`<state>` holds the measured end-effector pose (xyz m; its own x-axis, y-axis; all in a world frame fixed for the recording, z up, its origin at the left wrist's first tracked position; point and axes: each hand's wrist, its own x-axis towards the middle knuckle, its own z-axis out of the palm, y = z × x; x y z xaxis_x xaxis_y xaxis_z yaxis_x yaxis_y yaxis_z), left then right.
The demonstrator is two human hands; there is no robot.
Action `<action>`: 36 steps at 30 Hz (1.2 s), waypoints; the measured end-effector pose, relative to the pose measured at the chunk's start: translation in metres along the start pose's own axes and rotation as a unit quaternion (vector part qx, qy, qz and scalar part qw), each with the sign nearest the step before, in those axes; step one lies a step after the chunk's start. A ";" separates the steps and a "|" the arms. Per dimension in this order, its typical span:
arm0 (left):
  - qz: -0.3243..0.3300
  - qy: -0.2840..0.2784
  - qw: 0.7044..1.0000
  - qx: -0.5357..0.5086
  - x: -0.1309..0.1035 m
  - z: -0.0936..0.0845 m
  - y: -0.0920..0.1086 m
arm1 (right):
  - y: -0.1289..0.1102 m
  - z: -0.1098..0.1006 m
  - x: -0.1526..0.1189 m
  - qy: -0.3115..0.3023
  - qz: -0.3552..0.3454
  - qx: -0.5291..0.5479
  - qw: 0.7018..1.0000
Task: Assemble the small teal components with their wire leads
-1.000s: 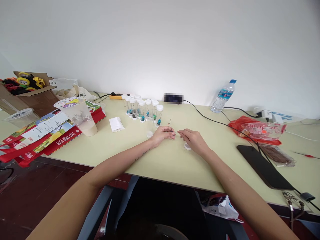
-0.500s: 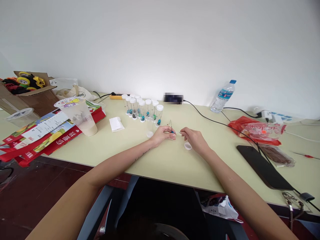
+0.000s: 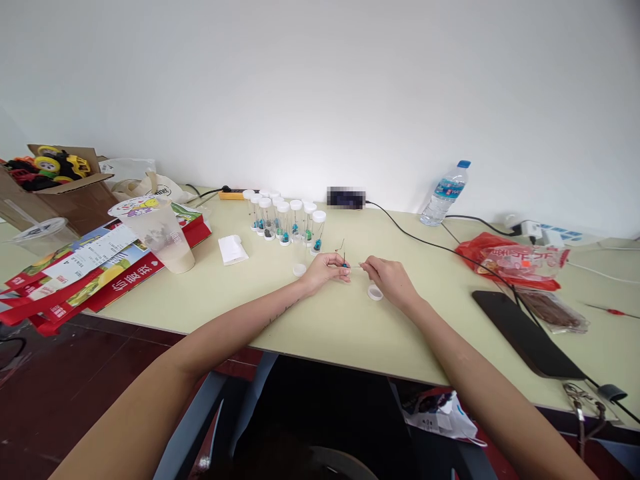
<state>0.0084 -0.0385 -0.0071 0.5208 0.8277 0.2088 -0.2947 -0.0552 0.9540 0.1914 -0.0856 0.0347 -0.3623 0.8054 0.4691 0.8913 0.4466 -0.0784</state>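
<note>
Between its thumb and fingers, my left hand (image 3: 326, 270) pinches a small blue piece (image 3: 345, 265) from which a thin bent wire (image 3: 343, 248) stands up. My right hand (image 3: 387, 275) is closed on a thin wire that runs across to the blue piece. Just below my right hand lies a white round cap (image 3: 375, 292). By my left wrist a clear tube with a white cap (image 3: 299, 269) at its bottom stands on the table. Several clear capped tubes (image 3: 283, 223) with blue, green or dark pieces inside stand behind my left hand.
On the left are a folded white tissue (image 3: 233, 250), a plastic drink cup (image 3: 165, 237), red bags (image 3: 120, 267) and a cardboard box (image 3: 75, 200). A water bottle (image 3: 445, 195), a red plastic bag (image 3: 510, 260) and a black phone-like slab (image 3: 525, 333) are on the right, with cables.
My right hand has turned slightly at the wire. Both hands keep nearly the same place, and the view has shifted very little.
</note>
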 end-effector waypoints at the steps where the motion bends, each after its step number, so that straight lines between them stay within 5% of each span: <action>1: 0.005 0.007 1.000 0.003 0.000 0.001 0.001 | 0.000 0.000 0.000 0.000 0.002 0.007 1.000; 36: 0.001 0.042 0.998 0.050 0.000 0.002 0.002 | 0.002 0.004 -0.001 -0.050 -0.002 0.009 0.999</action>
<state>0.0092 -0.0397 -0.0044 0.4500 0.8714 0.1952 -0.2123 -0.1080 0.9712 0.1926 -0.0844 0.0305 -0.3925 0.8378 0.3795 0.8850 0.4564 -0.0922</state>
